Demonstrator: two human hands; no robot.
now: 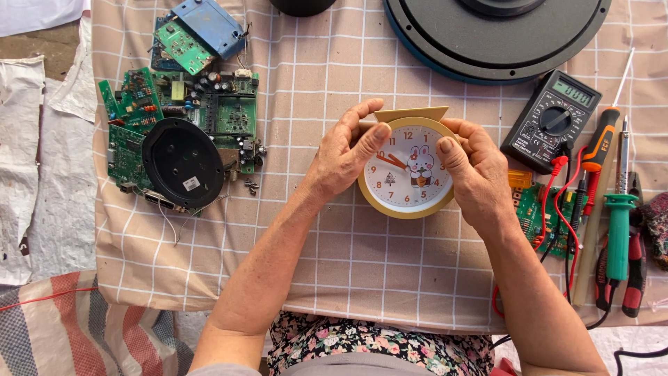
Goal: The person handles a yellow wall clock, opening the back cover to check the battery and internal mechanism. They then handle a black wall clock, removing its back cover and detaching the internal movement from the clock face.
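Checked beige cloth (334,251) covers the table; at its middle lies a round yellow-rimmed alarm clock (409,173), gripped at both sides by left hand (344,157) and right hand (476,170), thumbs pressed on its face.

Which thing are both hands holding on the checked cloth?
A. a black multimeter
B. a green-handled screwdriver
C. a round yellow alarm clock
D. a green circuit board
C: the left hand and the right hand grip the round yellow alarm clock from both sides.
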